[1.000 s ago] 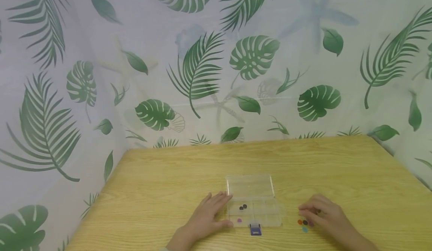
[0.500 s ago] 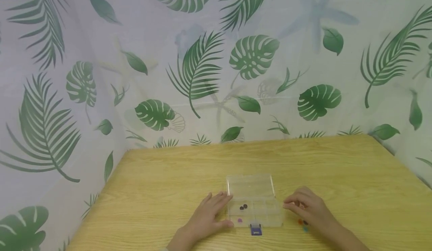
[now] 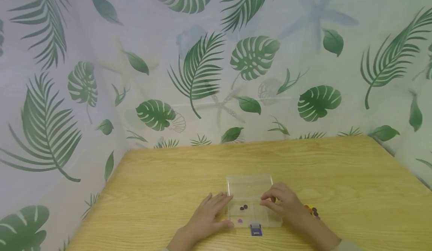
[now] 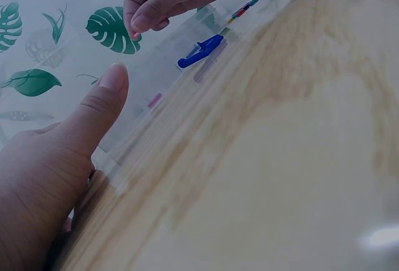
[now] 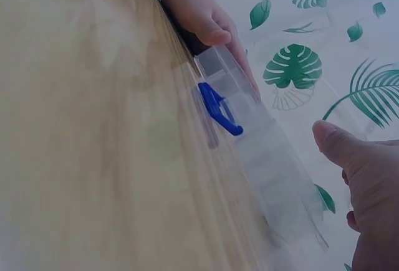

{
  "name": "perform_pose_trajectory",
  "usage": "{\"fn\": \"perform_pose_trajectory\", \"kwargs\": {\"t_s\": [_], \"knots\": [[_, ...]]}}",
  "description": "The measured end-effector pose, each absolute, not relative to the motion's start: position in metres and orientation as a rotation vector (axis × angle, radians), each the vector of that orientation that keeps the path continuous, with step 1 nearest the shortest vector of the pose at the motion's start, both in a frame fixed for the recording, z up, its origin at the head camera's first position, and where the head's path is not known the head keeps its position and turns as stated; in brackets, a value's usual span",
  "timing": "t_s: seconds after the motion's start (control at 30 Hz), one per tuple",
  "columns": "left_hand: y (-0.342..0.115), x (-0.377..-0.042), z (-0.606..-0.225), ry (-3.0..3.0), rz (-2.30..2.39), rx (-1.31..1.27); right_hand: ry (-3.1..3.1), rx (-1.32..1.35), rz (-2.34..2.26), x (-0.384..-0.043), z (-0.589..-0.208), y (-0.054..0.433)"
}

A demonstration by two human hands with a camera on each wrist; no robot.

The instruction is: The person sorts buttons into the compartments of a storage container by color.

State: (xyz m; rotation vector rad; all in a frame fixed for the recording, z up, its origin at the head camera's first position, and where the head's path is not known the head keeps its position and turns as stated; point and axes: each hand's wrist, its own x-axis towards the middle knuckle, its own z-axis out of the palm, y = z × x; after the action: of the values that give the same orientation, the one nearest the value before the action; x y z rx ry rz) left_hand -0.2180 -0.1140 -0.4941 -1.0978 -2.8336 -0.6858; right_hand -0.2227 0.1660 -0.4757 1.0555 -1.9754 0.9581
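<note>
The clear divided box (image 3: 260, 218) lies about midway between the desk's (image 3: 175, 183) side edges, lid (image 3: 249, 186) raised toward the back edge. Two dark discs (image 3: 245, 206) and a pink disc (image 3: 240, 220) show in left compartments. The right hand (image 3: 285, 205), thumb near curled fingers, hides right ones; whether it pinches anything I can't tell. The left hand (image 3: 209, 213), fingers extended, touches the box's left side. Loose discs (image 3: 315, 209) are partly covered by the right wrist.

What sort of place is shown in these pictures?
Probably an indoor corner arranged for small tabletop work: a wood-grain table, leaf-printed sheeting behind it, and an open clear compartment box on top.
</note>
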Motion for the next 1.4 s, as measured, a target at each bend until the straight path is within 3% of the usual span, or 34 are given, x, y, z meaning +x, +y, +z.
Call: {"fn": "perform_pose_trajectory", "kwargs": {"t_s": [0.67,1.4], "knots": [[-0.113,-0.216,-0.492,-2.808,-0.657,-1.105,-1.915,1.073,0.876,-0.226,-0.478,0.162],[-0.113,-0.217,-0.491,-2.826,-0.654,-1.097,-2.060,0.946,0.927,-0.199,-0.487,0.214]]}}
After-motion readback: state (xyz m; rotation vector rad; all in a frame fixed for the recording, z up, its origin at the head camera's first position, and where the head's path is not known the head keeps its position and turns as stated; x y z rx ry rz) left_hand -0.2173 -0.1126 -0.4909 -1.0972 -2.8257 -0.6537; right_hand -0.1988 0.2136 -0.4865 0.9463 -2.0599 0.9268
